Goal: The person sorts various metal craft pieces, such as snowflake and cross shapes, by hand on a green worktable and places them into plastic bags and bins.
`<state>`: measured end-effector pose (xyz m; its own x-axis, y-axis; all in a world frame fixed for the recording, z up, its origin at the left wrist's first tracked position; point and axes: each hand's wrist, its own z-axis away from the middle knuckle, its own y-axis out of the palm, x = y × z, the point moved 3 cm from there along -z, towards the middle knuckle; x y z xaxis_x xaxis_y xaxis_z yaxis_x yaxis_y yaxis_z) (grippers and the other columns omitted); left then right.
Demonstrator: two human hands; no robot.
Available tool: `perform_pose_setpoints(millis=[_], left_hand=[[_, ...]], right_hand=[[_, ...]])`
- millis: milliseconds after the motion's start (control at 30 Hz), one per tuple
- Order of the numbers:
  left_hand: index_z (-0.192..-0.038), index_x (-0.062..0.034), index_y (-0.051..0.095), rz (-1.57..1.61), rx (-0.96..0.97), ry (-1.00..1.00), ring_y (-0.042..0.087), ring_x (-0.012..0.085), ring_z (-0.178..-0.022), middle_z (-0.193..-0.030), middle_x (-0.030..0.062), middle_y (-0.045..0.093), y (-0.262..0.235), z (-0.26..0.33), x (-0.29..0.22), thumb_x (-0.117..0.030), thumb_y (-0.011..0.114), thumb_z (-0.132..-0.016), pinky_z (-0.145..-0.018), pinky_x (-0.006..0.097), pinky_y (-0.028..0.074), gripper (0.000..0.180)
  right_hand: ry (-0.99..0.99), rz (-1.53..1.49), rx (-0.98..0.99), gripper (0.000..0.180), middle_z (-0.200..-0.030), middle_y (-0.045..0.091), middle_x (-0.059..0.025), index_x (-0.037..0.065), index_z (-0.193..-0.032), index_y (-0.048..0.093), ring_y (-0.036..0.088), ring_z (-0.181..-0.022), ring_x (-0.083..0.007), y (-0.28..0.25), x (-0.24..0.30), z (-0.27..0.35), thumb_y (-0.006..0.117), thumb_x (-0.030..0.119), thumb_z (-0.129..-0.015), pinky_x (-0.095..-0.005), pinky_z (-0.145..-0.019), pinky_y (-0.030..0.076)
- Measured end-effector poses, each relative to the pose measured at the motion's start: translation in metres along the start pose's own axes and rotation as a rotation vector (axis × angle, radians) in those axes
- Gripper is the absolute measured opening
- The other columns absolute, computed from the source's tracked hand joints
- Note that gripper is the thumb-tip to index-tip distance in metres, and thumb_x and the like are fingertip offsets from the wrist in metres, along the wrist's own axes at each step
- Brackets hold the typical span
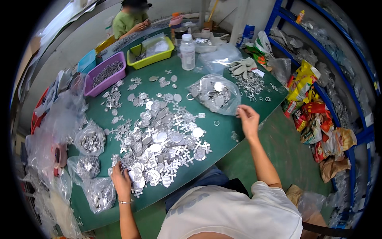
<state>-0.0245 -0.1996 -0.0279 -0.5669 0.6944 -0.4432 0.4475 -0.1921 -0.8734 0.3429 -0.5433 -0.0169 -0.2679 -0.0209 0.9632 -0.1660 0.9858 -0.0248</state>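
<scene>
A large heap of flat silver metal pieces [159,137], discs and crosses among them, covers the middle of the green table. At the heap's near left edge is my left hand [121,183], its fingers curled at a small silver piece [115,159]; the fingertips are partly hidden. To the right, my right hand [249,121] has its fingers closed at the near right edge of a clear plastic bag [215,95]. That bag lies on the table with more silver discs and pieces inside.
Filled clear bags [91,139] lie along the left. Purple [105,77] and yellow-green bins [151,53] and a white bottle [188,53] stand behind. A glove [242,67] rests by metal rings [250,85]. Blue shelving [294,20] is at right; another person [129,24] sits beyond.
</scene>
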Motion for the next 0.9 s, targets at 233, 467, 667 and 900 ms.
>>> perform_pose_setpoints(millis=[233,467,667,900], left_hand=[[-0.121,0.0028,0.040,0.075,-0.152,0.107,0.037,0.0361,-0.114,-0.122,0.0204,0.041,0.004,0.005,-0.035,-0.001,0.051,-0.080,-0.098,0.041,0.028,0.043],[-0.127,0.0006,0.036,-0.001,-0.049,0.100,0.027,0.0356,-0.125,-0.134,0.0202,0.031,0.024,0.012,-0.023,-0.016,0.042,-0.088,-0.102,0.043,0.020,0.042],[-0.129,0.0005,0.034,-0.056,-0.028,0.074,0.027,0.0354,-0.125,-0.134,0.0199,0.032,0.028,0.012,-0.035,-0.018,0.036,-0.090,-0.102,0.044,0.019,0.043],[-0.127,0.0009,0.037,-0.056,-0.076,0.097,0.031,0.0372,-0.122,-0.132,0.0214,0.035,0.029,0.013,-0.033,-0.015,0.036,-0.088,-0.101,0.042,0.022,0.042]], right_hand=[[-0.036,0.483,-0.463,0.011,-0.072,0.063,-0.0054,0.000,-0.085,0.065,0.057,-0.063,-0.0099,-0.149,-0.067,-0.063,0.060,0.004,-0.076,-0.0245,-0.060,0.046],[0.007,0.521,-0.259,0.014,-0.076,0.064,-0.0043,-0.001,-0.089,0.065,0.058,-0.070,-0.0085,-0.145,-0.069,-0.084,0.060,0.005,-0.078,-0.0221,-0.064,0.045],[-0.050,0.679,-0.023,0.011,-0.074,0.062,-0.0115,0.000,-0.085,0.064,0.057,-0.063,-0.0175,-0.111,-0.057,-0.076,0.061,0.003,-0.075,-0.0285,-0.061,0.045],[-0.039,0.596,-0.337,0.010,-0.076,0.062,-0.0120,0.000,-0.084,0.064,0.058,-0.062,-0.0198,-0.129,-0.058,-0.075,0.060,0.000,-0.074,-0.0300,-0.060,0.046]])
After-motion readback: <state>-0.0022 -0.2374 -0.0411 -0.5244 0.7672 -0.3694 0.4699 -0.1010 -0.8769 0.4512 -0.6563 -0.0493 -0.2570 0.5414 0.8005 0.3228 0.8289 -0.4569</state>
